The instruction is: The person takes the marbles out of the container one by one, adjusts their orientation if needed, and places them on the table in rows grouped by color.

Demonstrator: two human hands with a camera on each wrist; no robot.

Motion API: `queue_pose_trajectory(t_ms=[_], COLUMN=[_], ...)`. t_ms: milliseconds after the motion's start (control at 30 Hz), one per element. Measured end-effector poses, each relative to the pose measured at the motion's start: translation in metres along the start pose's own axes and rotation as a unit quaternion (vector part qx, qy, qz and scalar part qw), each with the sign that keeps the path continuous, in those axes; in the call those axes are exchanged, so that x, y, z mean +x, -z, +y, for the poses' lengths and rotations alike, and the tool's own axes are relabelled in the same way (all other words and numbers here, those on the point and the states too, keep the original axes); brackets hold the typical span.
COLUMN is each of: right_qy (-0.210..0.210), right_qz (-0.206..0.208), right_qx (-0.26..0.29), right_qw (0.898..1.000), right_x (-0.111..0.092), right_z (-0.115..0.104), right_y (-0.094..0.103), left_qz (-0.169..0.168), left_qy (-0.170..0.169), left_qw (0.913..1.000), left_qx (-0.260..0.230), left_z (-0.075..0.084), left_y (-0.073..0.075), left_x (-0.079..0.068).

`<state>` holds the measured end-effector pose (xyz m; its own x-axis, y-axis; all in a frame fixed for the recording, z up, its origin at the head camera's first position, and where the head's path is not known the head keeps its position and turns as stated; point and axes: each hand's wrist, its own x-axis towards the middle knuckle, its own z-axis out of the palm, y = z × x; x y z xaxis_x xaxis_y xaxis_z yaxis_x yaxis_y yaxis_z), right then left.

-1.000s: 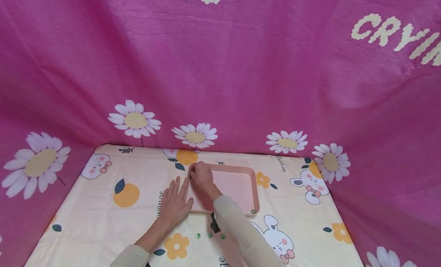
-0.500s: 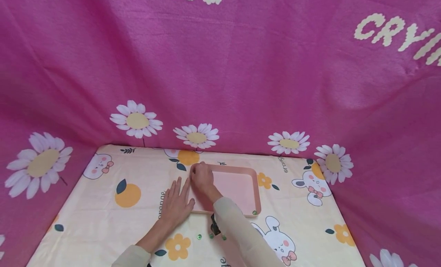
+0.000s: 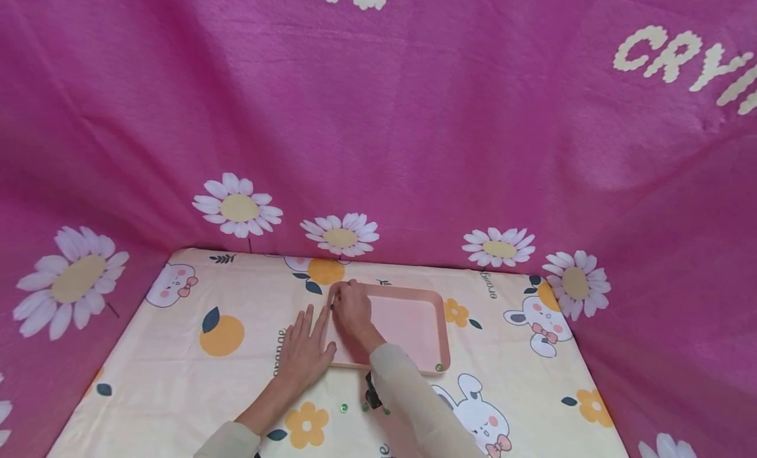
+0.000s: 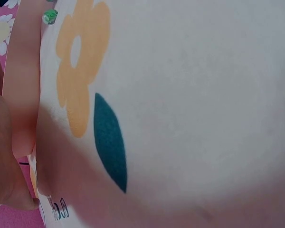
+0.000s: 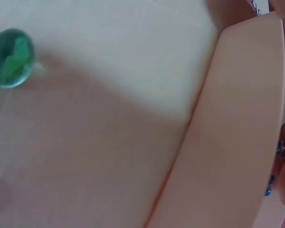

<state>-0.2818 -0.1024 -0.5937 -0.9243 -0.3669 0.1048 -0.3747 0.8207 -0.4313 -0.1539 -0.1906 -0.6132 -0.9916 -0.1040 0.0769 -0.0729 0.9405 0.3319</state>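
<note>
My right hand (image 3: 353, 310) reaches into the left end of a shallow pink tray (image 3: 445, 333), its fingers bent close to the side wall. Small dark blue marbles (image 5: 268, 191) show at its fingertips in the right wrist view; one sits between finger and thumb, partly hidden. A blue marble (image 3: 333, 307) also appears below those fingers in the head view. My left hand (image 3: 304, 353) lies with straight, spread fingers along the outside of the tray's left wall. A green marble (image 3: 439, 367) is at the tray's near right corner.
Several green glass marbles lie on the patterned cloth in front of the tray, including a left one (image 3: 344, 409) and one near the right wrist's black strap (image 3: 372, 391). A pink curtain (image 3: 414, 149) with daisies encloses the table.
My right fingers shift slightly along the tray's left wall, and a blue marble shows below them. The left hand stays against the tray. The head view drifts a little.
</note>
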Motion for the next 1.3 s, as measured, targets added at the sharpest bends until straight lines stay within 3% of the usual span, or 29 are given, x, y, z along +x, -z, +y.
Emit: queue_pose_trajectory(t_ms=[233,433,567,967,1300], right_qy=[0.009,0.029,0.042,0.118,0.106], right_qz=[0.035,0.054,0.063,0.095,0.110], right_qx=[0.080,0.190,0.233,0.247,0.325], right_qw=[0.996,0.980,0.970,0.957,0.933], right_x=[-0.004,-0.010,-0.012,-0.019,-0.043], right_z=[0.005,0.006,0.006,0.017,0.045], right_y=[0.005,0.012,0.020,0.049,0.071], left_qz=[0.013,0.001,0.003,0.002,-0.005], left_qy=[-0.012,-0.005,-0.004,0.001,0.005], left_qw=[0.9998,0.9999,0.9999,1.0000,0.9999], left_qx=[-0.005,-0.009,-0.011,-0.006,-0.007], left_z=[-0.002,-0.003,-0.003,-0.001,0.005], left_y=[0.004,0.006,0.004,0.004,0.006], left_x=[0.001,0.002,0.002,0.001,-0.002])
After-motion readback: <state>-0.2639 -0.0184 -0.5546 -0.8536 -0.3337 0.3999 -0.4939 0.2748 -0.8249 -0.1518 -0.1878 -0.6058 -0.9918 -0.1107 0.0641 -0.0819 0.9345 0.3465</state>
